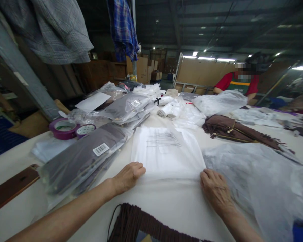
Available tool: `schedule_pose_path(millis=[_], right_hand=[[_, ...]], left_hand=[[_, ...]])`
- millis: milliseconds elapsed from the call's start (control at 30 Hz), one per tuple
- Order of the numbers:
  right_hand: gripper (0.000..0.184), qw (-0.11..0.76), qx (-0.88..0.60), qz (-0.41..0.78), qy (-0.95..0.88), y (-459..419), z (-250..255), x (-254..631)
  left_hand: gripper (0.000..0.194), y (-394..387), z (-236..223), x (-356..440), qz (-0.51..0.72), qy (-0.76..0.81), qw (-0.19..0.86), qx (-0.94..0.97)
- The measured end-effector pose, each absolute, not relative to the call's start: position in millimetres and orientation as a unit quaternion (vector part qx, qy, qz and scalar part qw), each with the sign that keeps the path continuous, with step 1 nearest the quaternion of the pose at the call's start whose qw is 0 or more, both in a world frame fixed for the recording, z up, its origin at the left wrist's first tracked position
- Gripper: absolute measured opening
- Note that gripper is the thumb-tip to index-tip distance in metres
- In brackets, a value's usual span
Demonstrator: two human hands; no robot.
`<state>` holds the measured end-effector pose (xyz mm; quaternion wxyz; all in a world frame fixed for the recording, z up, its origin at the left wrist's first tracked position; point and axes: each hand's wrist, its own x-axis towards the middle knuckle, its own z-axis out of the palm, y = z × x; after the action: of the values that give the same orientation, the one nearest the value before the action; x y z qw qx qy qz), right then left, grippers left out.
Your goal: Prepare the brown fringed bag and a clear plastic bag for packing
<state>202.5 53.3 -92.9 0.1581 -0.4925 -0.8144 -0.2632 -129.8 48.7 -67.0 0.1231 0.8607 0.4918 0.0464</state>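
A stack of clear plastic bags (166,158) with printed lines lies flat on the white table in front of me. My left hand (131,174) is closed at the near left corner of the bags, its fingers curled onto the edge. At the near right corner, my right hand (214,185) is likewise closed, thumb and fingers pinching the plastic. Close to me, below both hands, rests a dark brown fringed bag (143,225), partly cut off by the frame. A brown item in a clear bag with a barcode label (101,149) lies left of my left hand.
Purple tape rolls (63,128) and a brown phone (13,188) sit at the left. More packed bags (128,106) are piled behind. Crumpled plastic (257,181) and a brown fringed bag (242,131) lie right. A co-worker (238,82) is at the far side.
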Motion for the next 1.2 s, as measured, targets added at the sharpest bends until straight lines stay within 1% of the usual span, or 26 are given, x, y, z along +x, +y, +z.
schedule_pose_path(millis=[100,167,300,367,400,500,633,767,867,1000,1100,1200], right_hand=[[0.016,0.201,-0.486,-0.265,-0.808,46,-98,208],[0.017,0.229,-0.488,-0.242,-0.807,34,-102,205],[0.017,0.284,-0.510,-0.173,-0.793,4,-112,199],[0.012,0.303,-0.525,-0.135,-0.784,-10,-115,201],[0.011,0.308,-0.534,-0.114,-0.779,-15,-117,202],[0.018,0.317,-0.565,-0.042,-0.760,-25,-117,209],[0.021,0.359,-0.612,0.067,-0.701,-30,-107,211],[0.024,0.434,-0.670,0.172,-0.577,-33,-93,199],[0.031,0.494,-0.686,0.262,-0.466,-32,-86,188],[0.040,0.557,-0.644,0.389,-0.351,-26,-86,185],[0.042,0.569,-0.616,0.445,-0.314,-23,-89,190],[0.043,0.558,-0.617,0.446,-0.331,-26,-93,192]], left_hand=[[0.032,38,-67,-146,0.074,0.540,0.108,0.832],[0.031,31,-66,-155,0.106,0.589,0.097,0.795],[0.019,17,-67,-165,0.187,0.673,0.114,0.707],[0.015,12,-70,-163,0.236,0.706,0.148,0.651],[0.017,10,-72,-161,0.263,0.719,0.172,0.620],[0.025,8,-79,-151,0.354,0.731,0.272,0.517],[0.022,12,-85,-136,0.495,0.687,0.389,0.364],[0.020,18,-84,-130,0.591,0.624,0.447,0.246],[0.019,20,-83,-128,0.624,0.592,0.471,0.196],[0.020,17,-83,-124,0.631,0.576,0.489,0.177],[0.022,12,-83,-121,0.622,0.577,0.495,0.188],[0.032,7,-85,-121,0.599,0.584,0.499,0.228]])
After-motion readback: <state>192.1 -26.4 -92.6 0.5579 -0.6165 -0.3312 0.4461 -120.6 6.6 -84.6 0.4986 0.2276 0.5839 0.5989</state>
